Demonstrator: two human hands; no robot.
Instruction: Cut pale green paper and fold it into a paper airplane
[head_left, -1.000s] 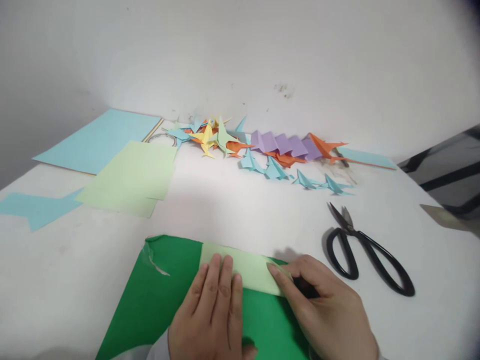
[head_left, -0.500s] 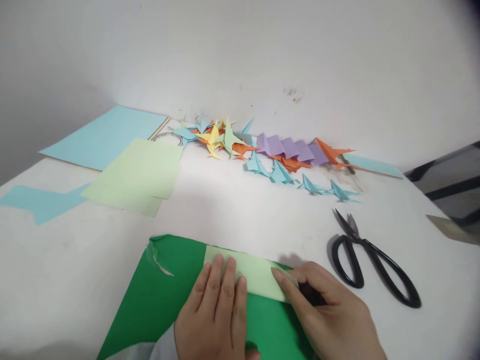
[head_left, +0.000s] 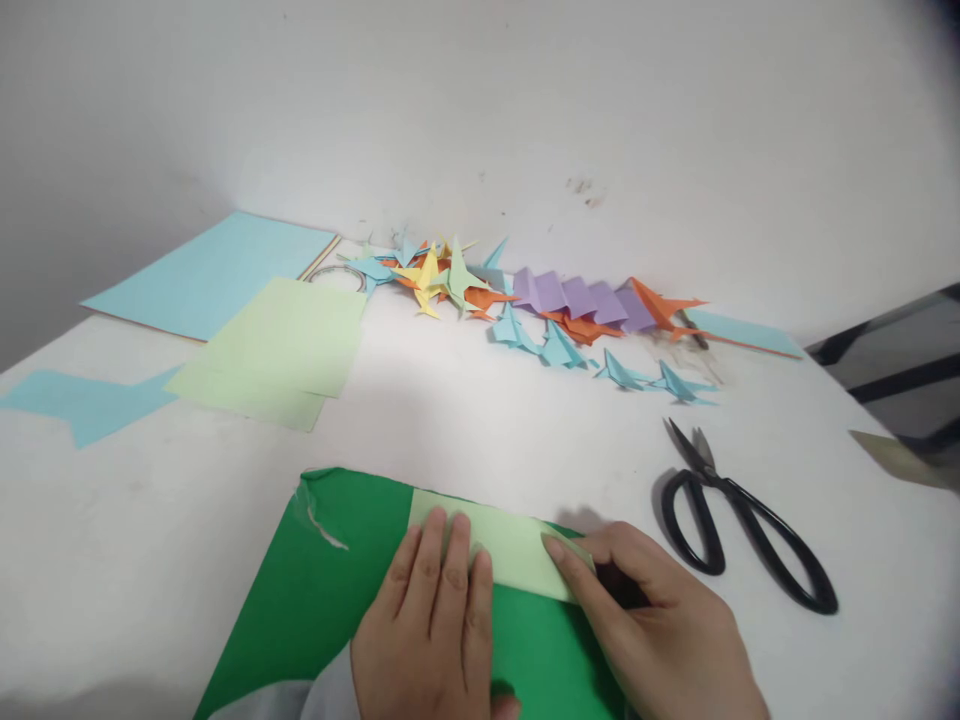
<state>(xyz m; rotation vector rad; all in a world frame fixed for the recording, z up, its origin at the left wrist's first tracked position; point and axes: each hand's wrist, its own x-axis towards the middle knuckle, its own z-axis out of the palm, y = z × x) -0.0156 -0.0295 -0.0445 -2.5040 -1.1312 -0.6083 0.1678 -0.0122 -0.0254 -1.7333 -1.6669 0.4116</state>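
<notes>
Table (head_left: 450,440), white and smooth; toward its near edge lies a green board (head_left: 330,590), matt, with a ragged far edge and a wisp of clear film (head_left: 328,529) at its far-left corner. Left hand (head_left: 435,610): palm down, fingers straight and slightly spread, resting flat on a pale green paper strip (head_left: 517,555), a smooth rectangle lying along the board's far edge. Right hand (head_left: 660,620): thumb and forefinger pinching the strip's right end. Compared with one second earlier, hands, strip and board keep their arrangement; only the view has shifted slightly. Surroundings, in descending size: blue sheets (head_left: 210,270) stacked at the table's far-left corner; pale green sheets (head_left: 277,340), overlapping them; black-handled scissors (head_left: 709,478), blades apart, toward the right edge; pleated purple paper (head_left: 566,295) and pointed folded figures (head_left: 455,277) along the far edge. Both hands hide parts of the strip.
</notes>
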